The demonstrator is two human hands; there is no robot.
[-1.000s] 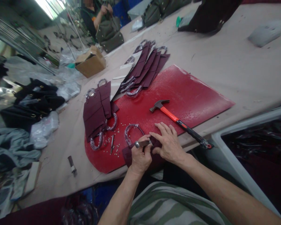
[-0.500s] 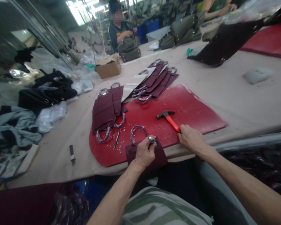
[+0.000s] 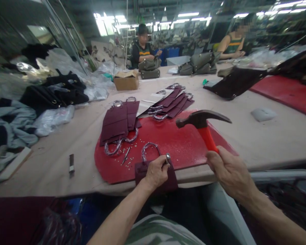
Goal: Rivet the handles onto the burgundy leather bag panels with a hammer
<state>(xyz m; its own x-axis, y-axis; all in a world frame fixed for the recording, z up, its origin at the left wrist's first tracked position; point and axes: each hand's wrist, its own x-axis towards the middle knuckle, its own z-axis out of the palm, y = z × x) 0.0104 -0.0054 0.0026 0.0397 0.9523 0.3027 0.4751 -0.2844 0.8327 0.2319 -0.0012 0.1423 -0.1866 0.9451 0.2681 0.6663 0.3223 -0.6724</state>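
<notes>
In my right hand [image 3: 231, 170] is a claw hammer [image 3: 205, 127], its orange-red handle in my closed fingers and its dark head raised above the red board. My left hand [image 3: 156, 173] is closed around a small, shiny metal tool [image 3: 168, 157], mostly hidden by the fingers. It rests over a maroon bag panel [image 3: 140, 173] at the board's near edge. A plastic-wrapped handle [image 3: 150, 145] loops from the panel's far side. Left of it, a thin metal rod [image 3: 126, 155] lies among tiny scattered metal bits [image 3: 129, 165].
The red board [image 3: 112, 170] bears maroon bag panels [image 3: 114, 124]; more panels [image 3: 170, 102] fan out behind. A dark-handled tool [image 3: 71, 165] lies left. Farther back are a cardboard box [image 3: 126, 81], grey bags [image 3: 201, 63] and two people [image 3: 143, 51] working. Black bags [image 3: 43, 98] sit left.
My right hand has lifted the hammer up from low over the board, bringing it closer to the camera. The left hand stays at the panel. The view has tilted up.
</notes>
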